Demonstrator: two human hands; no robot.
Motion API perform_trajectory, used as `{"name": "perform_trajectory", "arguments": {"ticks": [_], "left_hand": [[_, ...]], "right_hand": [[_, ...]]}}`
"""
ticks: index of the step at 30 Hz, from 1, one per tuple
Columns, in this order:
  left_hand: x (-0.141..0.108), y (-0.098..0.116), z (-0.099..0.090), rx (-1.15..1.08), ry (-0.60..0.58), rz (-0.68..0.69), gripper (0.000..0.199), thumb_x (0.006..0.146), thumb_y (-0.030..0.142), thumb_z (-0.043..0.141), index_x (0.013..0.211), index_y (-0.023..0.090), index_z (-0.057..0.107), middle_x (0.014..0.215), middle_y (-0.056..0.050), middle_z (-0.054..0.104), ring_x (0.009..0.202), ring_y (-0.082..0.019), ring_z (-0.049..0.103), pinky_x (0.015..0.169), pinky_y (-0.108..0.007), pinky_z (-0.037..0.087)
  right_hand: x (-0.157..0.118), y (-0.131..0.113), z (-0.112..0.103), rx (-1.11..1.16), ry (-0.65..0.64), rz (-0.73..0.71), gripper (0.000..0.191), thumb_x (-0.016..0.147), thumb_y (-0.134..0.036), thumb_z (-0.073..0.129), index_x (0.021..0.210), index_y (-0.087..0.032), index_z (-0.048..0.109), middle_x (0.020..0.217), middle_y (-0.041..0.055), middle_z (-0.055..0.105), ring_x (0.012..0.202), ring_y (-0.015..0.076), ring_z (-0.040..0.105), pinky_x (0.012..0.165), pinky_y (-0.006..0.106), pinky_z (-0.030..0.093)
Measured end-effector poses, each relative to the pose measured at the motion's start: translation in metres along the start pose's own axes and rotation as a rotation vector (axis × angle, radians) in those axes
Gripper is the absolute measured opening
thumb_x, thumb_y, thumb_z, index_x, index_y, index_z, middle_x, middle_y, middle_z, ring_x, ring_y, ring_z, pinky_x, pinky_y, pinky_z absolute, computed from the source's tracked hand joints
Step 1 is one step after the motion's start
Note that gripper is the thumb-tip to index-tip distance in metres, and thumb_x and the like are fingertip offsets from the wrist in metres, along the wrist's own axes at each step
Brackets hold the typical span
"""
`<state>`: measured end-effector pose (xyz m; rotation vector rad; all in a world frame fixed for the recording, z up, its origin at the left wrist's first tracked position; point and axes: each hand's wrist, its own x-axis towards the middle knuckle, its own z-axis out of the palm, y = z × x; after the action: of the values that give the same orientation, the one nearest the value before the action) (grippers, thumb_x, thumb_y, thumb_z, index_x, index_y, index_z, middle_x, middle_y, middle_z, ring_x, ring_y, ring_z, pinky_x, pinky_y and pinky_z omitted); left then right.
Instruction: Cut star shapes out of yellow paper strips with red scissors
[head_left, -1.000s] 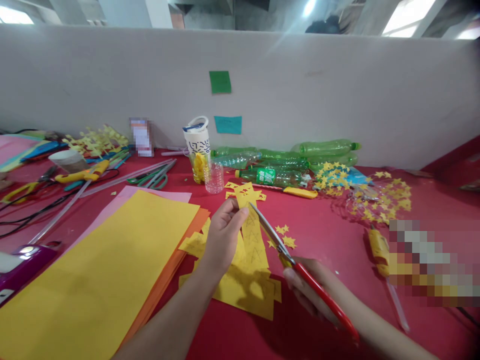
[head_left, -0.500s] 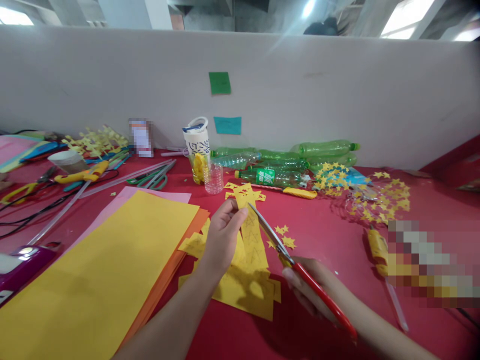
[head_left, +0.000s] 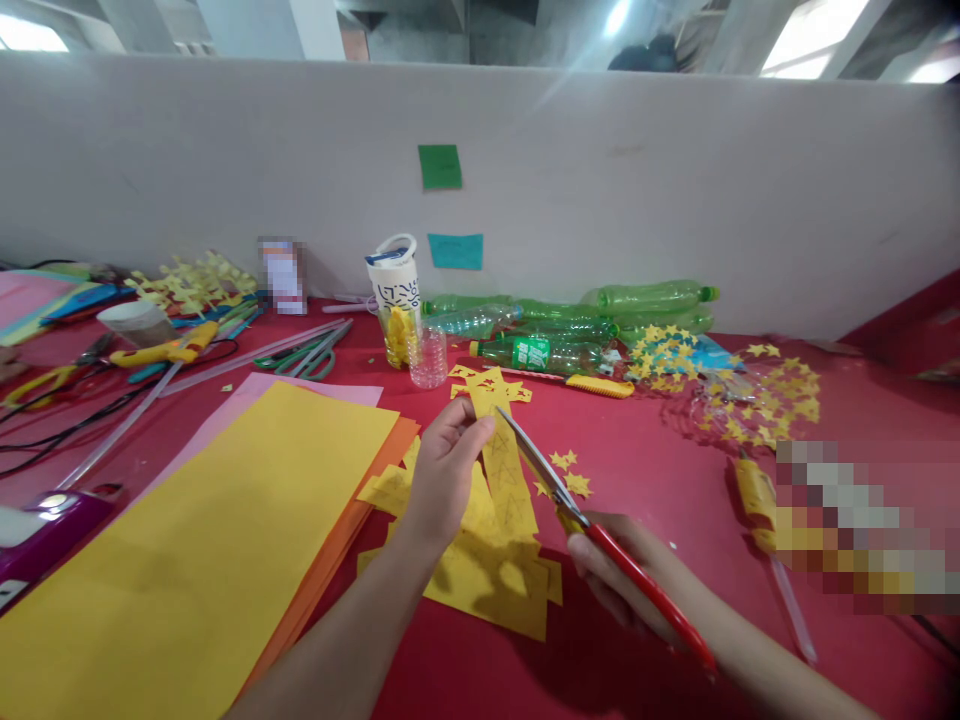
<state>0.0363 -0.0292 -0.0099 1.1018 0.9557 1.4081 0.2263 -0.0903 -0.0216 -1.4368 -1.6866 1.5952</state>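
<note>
My left hand (head_left: 448,468) pinches a yellow paper strip (head_left: 504,470) near its top, between thumb and fingers. Star outlines are drawn down the strip. My right hand (head_left: 626,575) is closed around the red-handled scissors (head_left: 551,475). Their blade tips meet the strip's edge just right of my left thumb. Below the strip lie more yellow paper pieces (head_left: 487,592) on the red table. Several small cut-out yellow stars (head_left: 576,485) rest right of the blades. Cut yellow scraps (head_left: 517,392) lie beyond the strip.
At left are stacked yellow sheets (head_left: 195,530) over orange and pink paper. Green plastic bottles (head_left: 562,353) lie along the partition (head_left: 600,170), beside a patterned cup (head_left: 395,290). Strings of yellow stars (head_left: 780,395) and a yellow glue gun (head_left: 757,505) are at right; green scissors (head_left: 319,355) lie back left.
Almost nothing differs. The red scissor handles and my right hand have shifted very slightly, while the blade tips stay at the strip and my left hand keeps its grip.
</note>
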Motion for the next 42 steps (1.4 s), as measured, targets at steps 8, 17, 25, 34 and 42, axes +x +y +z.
{"name": "perform_trajectory", "arguments": {"ticks": [8, 17, 25, 34, 42], "left_hand": [[0.000, -0.001, -0.002, 0.012, 0.010, 0.029, 0.012, 0.079, 0.028, 0.059, 0.071, 0.019, 0.058, 0.059, 0.003, 0.049, 0.053, -0.011, 0.043, 0.052, -0.024, 0.033], [0.000, 0.000, 0.000, -0.009, -0.007, 0.008, 0.011, 0.078, 0.027, 0.061, 0.070, 0.019, 0.058, 0.060, 0.003, 0.051, 0.057, -0.012, 0.046, 0.056, -0.025, 0.036], [0.001, 0.000, -0.004, -0.038, -0.005, 0.001, 0.020, 0.081, 0.025, 0.059, 0.064, 0.018, 0.054, 0.052, 0.006, 0.041, 0.045, -0.007, 0.036, 0.043, -0.020, 0.029], [-0.001, 0.000, -0.004, -0.007, -0.138, -0.099, 0.040, 0.083, 0.028, 0.054, 0.046, 0.014, 0.056, 0.043, -0.001, 0.056, 0.037, -0.009, 0.047, 0.042, -0.022, 0.036], [-0.003, -0.001, -0.002, 0.026, -0.144, -0.055, 0.037, 0.085, 0.030, 0.053, 0.052, 0.015, 0.052, 0.043, 0.003, 0.048, 0.040, -0.007, 0.043, 0.043, -0.021, 0.034]], "right_hand": [[-0.005, 0.009, 0.000, 0.012, -0.051, -0.103, 0.057, 0.086, -0.072, 0.038, 0.063, -0.020, 0.041, 0.044, -0.0059, 0.042, 0.035, 0.0059, 0.033, 0.035, 0.017, 0.022], [-0.002, -0.004, -0.001, 0.031, -0.058, -0.045, 0.055, 0.083, -0.073, 0.041, 0.065, -0.021, 0.040, 0.040, -0.0088, 0.038, 0.032, 0.0055, 0.029, 0.034, 0.017, 0.021], [0.000, -0.005, -0.002, 0.045, -0.029, -0.018, 0.049, 0.081, -0.063, 0.056, 0.062, -0.022, 0.039, 0.038, -0.0113, 0.032, 0.033, 0.0054, 0.028, 0.035, 0.017, 0.021], [-0.002, -0.002, -0.001, 0.061, -0.049, -0.029, 0.052, 0.081, -0.067, 0.051, 0.060, -0.022, 0.038, 0.039, -0.0086, 0.038, 0.032, 0.0057, 0.030, 0.032, 0.017, 0.021], [-0.003, -0.004, 0.003, 0.105, -0.077, -0.014, 0.058, 0.079, -0.077, 0.041, 0.066, -0.021, 0.041, 0.038, -0.0100, 0.036, 0.030, 0.0043, 0.027, 0.031, 0.016, 0.018]]}}
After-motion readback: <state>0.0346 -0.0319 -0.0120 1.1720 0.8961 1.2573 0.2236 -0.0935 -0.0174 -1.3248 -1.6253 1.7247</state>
